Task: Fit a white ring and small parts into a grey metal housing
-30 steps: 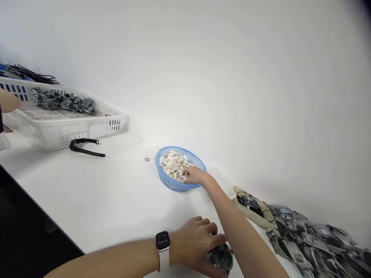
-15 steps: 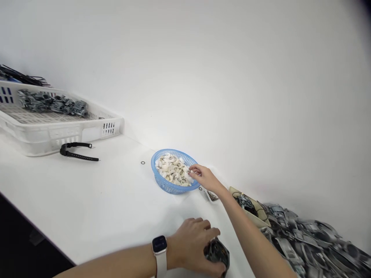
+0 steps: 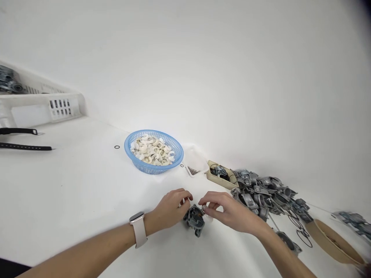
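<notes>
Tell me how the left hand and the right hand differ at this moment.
The left hand has a white watch on its wrist; the right hand has a bare wrist. The left hand grips the grey metal part from one side; the right hand meets it with pinched fingertips, and what they hold is unclear. Both are low over the white table.

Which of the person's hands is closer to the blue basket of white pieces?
Left hand. It grips the grey metal part in front of the blue basket; the right hand is beyond that part, farther to the right.
</notes>
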`<state>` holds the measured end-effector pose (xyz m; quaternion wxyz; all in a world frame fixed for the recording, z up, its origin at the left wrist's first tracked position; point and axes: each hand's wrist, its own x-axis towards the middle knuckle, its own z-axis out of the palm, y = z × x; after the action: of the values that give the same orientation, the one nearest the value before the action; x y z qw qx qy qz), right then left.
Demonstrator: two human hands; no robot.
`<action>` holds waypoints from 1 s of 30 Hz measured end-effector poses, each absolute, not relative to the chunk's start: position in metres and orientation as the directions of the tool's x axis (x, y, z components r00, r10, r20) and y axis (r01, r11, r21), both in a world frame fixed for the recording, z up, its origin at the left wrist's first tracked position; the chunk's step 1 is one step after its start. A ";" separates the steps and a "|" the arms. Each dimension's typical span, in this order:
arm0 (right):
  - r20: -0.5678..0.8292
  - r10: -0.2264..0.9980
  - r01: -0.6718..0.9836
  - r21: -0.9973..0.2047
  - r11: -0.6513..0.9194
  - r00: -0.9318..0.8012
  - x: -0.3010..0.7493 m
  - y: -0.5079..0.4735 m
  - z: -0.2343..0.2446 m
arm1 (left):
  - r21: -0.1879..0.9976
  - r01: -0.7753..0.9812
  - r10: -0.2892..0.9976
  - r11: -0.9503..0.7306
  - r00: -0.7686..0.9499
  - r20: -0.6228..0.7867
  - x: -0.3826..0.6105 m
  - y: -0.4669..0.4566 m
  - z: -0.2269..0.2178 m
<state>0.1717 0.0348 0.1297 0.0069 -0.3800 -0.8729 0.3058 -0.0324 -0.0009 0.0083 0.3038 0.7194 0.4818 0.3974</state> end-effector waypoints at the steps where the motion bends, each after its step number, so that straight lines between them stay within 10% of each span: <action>1: -0.207 0.668 0.651 -0.547 0.527 -0.715 0.171 0.034 0.125 | 0.821 0.444 0.932 -0.358 0.231 0.281 -0.032 -0.002 0.009; 30: -0.086 0.642 0.626 -0.356 0.694 -0.761 0.162 0.010 0.105 | 0.876 0.385 0.948 -0.292 0.237 0.213 -0.035 -0.002 0.017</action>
<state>0.1624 0.0095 0.1051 0.0225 -0.3446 -0.9201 0.1849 -0.0348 -0.0023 0.0169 0.3573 0.7006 0.4755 0.3942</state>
